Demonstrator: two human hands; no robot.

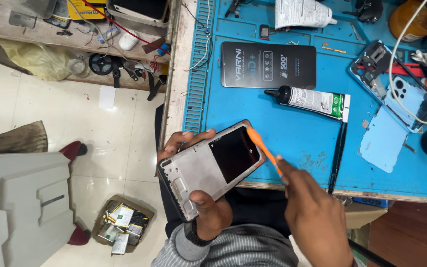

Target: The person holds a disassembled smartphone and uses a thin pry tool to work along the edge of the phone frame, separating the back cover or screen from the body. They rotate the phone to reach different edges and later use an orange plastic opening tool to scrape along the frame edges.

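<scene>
My left hand (201, 207) grips the grey phone frame (208, 168), thumb across its lower end and fingers curled round the far edge, tilted just off the near edge of the blue work mat (292, 133). My right hand (312, 212) pinches an orange pry tool (263, 148), its tip touching the frame's top corner beside the dark screen back. I judge I'm working along the frame's edge; next needs a light, steady slide without gouging. Beyond the frame lie a glue tube (312, 100) and a black screen box (268, 64). The tool's contact point is too small to read.
</scene>
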